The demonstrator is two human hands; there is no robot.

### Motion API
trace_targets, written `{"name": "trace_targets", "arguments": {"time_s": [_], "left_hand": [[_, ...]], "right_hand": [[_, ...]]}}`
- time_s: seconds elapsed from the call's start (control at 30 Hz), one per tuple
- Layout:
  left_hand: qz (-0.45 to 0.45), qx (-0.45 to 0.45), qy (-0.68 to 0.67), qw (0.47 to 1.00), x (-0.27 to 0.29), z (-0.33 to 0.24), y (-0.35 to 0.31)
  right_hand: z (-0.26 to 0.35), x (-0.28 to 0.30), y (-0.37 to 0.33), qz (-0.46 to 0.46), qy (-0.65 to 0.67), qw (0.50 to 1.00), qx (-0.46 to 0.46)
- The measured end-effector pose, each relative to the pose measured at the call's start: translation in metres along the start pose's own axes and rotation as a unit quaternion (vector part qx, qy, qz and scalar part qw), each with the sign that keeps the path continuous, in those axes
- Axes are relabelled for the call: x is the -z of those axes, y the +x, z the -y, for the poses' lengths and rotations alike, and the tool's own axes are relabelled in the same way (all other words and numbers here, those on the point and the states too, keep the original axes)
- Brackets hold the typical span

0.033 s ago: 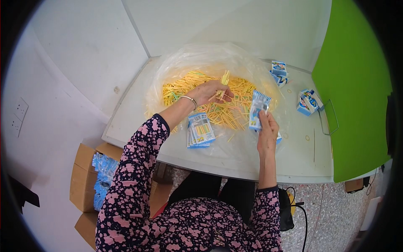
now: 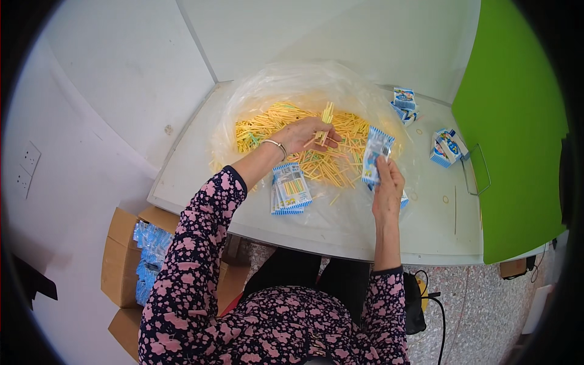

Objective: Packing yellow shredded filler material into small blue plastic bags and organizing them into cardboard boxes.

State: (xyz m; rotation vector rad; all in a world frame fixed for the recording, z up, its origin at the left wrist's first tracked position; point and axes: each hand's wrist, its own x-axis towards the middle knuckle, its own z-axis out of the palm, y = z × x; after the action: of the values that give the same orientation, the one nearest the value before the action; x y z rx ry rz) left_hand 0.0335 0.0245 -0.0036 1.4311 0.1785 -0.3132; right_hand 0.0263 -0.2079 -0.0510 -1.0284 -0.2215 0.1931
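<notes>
My left hand (image 2: 309, 135) is closed around a small bunch of thin yellow sticks (image 2: 328, 113), whose tops poke up past the fingers. Below it spreads a big heap of yellow, orange and green sticks (image 2: 274, 117) in a clear plastic bag (image 2: 240, 100), rolled open. A blue-and-white packet (image 2: 378, 146) is pinched upright in my right hand (image 2: 389, 182), at the heap's right side. Part of another blue-and-white packet shows behind that hand. Between my forearms, a small stack of similar packets (image 2: 292, 188) lies on the bag's near edge.
On the right of the white table (image 2: 426, 237) are small blue-and-white boxes (image 2: 447, 149), a wire stand (image 2: 480, 170), rubber bands and a thin stick. A green panel (image 2: 517, 134) closes that side. Down left, a cardboard box (image 2: 118, 261) holds many blue packets (image 2: 152, 249).
My right hand and its packet have shifted very slightly up and to the right. The left hand has barely moved, still holding the sticks.
</notes>
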Motion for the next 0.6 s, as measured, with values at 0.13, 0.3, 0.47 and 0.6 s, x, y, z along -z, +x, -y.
{"name": "trace_targets", "arguments": {"time_s": [0.13, 0.3, 0.47, 0.6], "left_hand": [[0.027, -0.005, -0.137, 0.99, -0.016, 0.008, 0.003], [-0.082, -0.13, 0.108, 0.982, -0.027, 0.009, -0.002], [-0.071, -0.113, 0.093, 0.987, -0.018, 0.003, -0.005], [-0.01, -0.12, -0.083, 0.989, -0.028, 0.0, -0.009]], "right_hand": [[-0.009, -0.014, 0.013, -0.028, 0.102, 0.994, 0.0], [-0.027, -0.006, -0.001, -0.023, 0.013, 0.999, -0.03], [-0.017, -0.006, -0.008, 0.014, -0.073, 0.994, -0.08], [-0.023, 0.004, -0.008, 0.044, -0.106, 0.989, -0.09]]}}
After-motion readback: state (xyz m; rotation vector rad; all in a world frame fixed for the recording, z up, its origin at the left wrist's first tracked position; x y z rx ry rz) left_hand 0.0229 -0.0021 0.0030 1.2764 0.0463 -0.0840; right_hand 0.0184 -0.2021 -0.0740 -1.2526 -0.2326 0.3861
